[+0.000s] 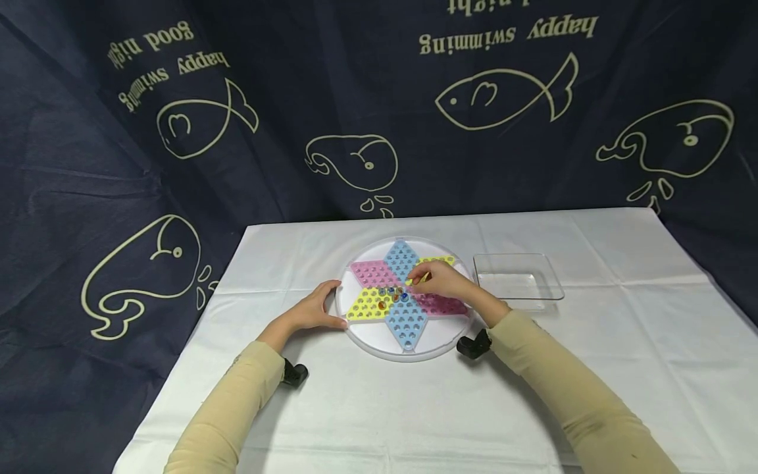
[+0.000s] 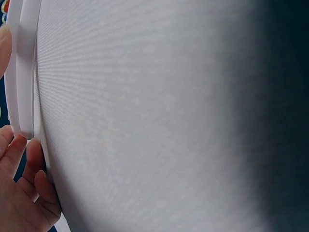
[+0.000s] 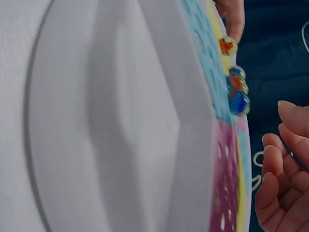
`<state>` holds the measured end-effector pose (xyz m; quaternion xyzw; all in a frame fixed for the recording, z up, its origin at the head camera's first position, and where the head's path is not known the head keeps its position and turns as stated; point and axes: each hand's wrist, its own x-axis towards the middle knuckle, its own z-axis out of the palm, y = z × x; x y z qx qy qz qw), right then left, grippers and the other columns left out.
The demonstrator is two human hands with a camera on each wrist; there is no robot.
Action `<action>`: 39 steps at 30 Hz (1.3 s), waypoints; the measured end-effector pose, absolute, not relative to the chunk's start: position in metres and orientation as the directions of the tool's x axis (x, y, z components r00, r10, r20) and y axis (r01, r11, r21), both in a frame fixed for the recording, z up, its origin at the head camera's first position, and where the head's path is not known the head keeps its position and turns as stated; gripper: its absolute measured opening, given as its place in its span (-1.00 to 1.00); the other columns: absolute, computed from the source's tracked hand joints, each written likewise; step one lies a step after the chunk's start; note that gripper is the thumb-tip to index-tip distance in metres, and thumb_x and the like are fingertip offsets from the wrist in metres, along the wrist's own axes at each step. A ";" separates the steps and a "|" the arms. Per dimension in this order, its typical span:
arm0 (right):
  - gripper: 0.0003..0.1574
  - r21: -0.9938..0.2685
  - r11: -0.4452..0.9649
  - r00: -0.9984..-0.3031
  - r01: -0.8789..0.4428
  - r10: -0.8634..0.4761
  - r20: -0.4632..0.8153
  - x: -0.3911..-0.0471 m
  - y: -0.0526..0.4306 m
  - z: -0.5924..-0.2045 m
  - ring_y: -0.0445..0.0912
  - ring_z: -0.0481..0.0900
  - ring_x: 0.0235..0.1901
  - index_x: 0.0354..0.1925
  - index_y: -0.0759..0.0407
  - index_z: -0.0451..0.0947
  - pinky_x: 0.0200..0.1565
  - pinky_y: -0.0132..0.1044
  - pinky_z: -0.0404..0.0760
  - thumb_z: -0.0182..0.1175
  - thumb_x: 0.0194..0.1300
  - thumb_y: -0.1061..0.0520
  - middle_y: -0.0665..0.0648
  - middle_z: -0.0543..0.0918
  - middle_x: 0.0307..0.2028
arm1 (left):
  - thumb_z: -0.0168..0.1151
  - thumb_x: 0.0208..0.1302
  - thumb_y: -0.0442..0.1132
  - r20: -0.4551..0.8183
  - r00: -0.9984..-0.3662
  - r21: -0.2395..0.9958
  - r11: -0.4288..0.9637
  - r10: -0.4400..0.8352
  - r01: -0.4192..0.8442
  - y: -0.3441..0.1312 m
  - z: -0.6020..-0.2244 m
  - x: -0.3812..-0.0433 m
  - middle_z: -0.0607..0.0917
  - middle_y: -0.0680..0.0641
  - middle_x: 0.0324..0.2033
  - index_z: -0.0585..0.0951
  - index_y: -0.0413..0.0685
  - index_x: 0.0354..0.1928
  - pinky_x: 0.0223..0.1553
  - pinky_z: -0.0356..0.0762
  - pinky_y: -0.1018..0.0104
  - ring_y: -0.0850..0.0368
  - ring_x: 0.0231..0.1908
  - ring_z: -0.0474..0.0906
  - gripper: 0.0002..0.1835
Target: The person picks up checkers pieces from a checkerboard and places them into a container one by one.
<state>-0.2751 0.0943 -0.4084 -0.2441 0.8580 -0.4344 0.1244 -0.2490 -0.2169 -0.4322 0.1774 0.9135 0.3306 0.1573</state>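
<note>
Across a white-clothed table (image 1: 414, 411), your left hand (image 1: 312, 311) touches the star-patterned game board's (image 1: 368, 334) rim, thumb and fingers spread; your right hand (image 1: 441, 280), loosely curled, hovers mid-board near marbles (image 1: 404, 297).

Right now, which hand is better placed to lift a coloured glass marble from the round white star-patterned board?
Probably the right hand: it is over the board, close to the marbles, while the left hand is farther out, touching the rim.

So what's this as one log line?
left hand: touching star board rim; right hand: over board, grip unclear; marbles: on board; clear tray: beside board
</note>
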 end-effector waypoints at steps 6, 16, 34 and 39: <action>-0.74 -0.784 0.535 -0.834 -0.316 -0.551 -0.040 -0.275 0.084 -0.416 -0.20 0.42 -0.46 -0.22 0.34 0.58 -0.37 -0.42 0.47 0.26 0.08 0.24 0.09 0.60 -0.42 | 0.47 -0.15 -0.03 -0.172 -0.888 0.659 0.720 0.426 0.218 -0.216 -0.432 -0.248 0.08 -0.27 0.34 0.06 -0.20 0.35 0.34 -0.05 -0.01 -0.17 0.35 -0.04 0.07; -0.75 -0.750 0.584 -0.812 -0.311 -0.573 -0.110 -0.273 0.076 -0.417 -0.18 0.47 -0.39 -0.23 0.34 0.59 -0.32 -0.43 0.51 0.29 0.04 0.28 0.09 0.59 -0.40 | 0.47 -0.14 -0.03 -0.173 -0.890 0.654 0.725 0.423 0.217 -0.217 -0.433 -0.248 0.08 -0.26 0.34 0.06 -0.20 0.35 0.34 -0.04 -0.01 -0.16 0.35 -0.03 0.06; -0.83 -0.715 0.600 -0.814 -0.358 -0.576 -0.076 -0.271 0.072 -0.419 -0.20 0.46 -0.42 -0.31 0.33 0.59 -0.33 -0.46 0.50 0.27 0.03 0.33 0.08 0.59 -0.44 | 0.47 -0.15 -0.05 -0.188 -0.892 0.650 0.733 0.410 0.200 -0.216 -0.430 -0.246 0.06 -0.26 0.35 0.06 -0.19 0.35 0.35 -0.06 -0.01 -0.17 0.36 -0.05 0.07; -0.85 -0.703 0.612 -0.814 -0.363 -0.575 -0.080 -0.269 0.072 -0.418 -0.20 0.47 -0.42 -0.32 0.33 0.59 -0.32 -0.45 0.51 0.27 0.04 0.33 0.08 0.59 -0.44 | 0.47 -0.14 -0.05 -0.181 -0.893 0.652 0.730 0.413 0.205 -0.215 -0.429 -0.246 0.08 -0.26 0.34 0.06 -0.20 0.35 0.34 -0.04 -0.01 -0.16 0.35 -0.04 0.06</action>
